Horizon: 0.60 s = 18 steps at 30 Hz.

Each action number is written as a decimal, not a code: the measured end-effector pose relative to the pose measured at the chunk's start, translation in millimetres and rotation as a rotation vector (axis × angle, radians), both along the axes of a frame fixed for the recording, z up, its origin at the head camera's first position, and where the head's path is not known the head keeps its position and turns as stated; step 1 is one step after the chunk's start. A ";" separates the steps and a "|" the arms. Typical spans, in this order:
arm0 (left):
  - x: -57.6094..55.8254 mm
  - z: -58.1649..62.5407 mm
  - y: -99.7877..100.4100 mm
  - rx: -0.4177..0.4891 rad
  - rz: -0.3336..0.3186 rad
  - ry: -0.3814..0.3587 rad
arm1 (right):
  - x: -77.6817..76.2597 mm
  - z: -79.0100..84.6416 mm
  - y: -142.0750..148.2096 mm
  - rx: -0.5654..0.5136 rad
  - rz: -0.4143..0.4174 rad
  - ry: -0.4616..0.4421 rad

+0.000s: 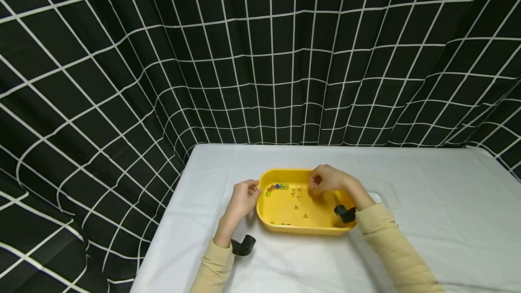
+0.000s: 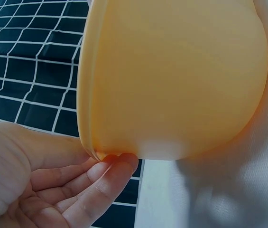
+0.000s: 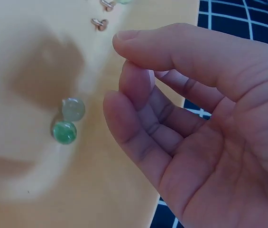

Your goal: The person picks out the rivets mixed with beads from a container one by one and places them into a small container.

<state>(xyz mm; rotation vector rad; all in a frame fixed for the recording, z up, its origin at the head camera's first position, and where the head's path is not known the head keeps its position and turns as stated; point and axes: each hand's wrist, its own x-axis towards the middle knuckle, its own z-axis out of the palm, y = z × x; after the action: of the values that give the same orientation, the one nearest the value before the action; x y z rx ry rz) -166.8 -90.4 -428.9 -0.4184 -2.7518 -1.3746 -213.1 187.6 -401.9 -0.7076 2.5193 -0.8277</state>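
Observation:
A yellow plastic tub (image 1: pixel 309 229) stands on the white-covered table. At its left end my left hand (image 1: pixel 242 200) pinches the rim between thumb and fingers, as the left wrist view confirms. My right hand (image 1: pixel 329 179) is over the tub's far right part, fingers bent and thumb close to the forefinger; nothing shows between them. Beside its fingertips, in the right wrist view, lie a clear marble (image 3: pixel 73 110) and a green marble (image 3: pixel 65 132), touching. Several marbles, among them a blue marble (image 1: pixel 277 186), line the far left corner. Small brass-coloured pieces (image 1: pixel 299 198) lie scattered mid-tub; their kind is unclear.
A clear, lid-like plastic piece (image 1: pixel 388 193) lies on the table (image 1: pixel 447 220) right of the tub, partly behind the right forearm. Partly hidden marbles (image 1: pixel 286 224) sit along the tub's near wall. A black curtain (image 1: pixel 281 71) with white grid lines hangs behind the table.

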 end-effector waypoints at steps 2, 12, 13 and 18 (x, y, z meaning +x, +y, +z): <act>-0.1 -0.3 -0.2 0.000 0.001 0.005 | -0.5 1.2 1.9 -0.004 -0.005 -0.003; -0.6 -1.2 -0.2 0.008 -0.005 0.027 | 2.2 8.6 11.3 -0.007 -0.031 0.007; -0.6 -1.2 -0.1 0.009 -0.006 0.025 | 2.5 9.0 12.5 -0.011 -0.027 0.012; -0.3 -1.0 0.3 0.005 0.000 0.017 | 4.3 10.7 18.5 -0.033 -0.014 0.030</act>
<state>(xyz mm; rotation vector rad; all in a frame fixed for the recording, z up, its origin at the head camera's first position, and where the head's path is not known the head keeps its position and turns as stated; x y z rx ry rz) -167.1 -90.0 -429.8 -0.4282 -2.7348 -1.3713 -208.8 206.1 -391.3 -0.7192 2.5453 -0.8721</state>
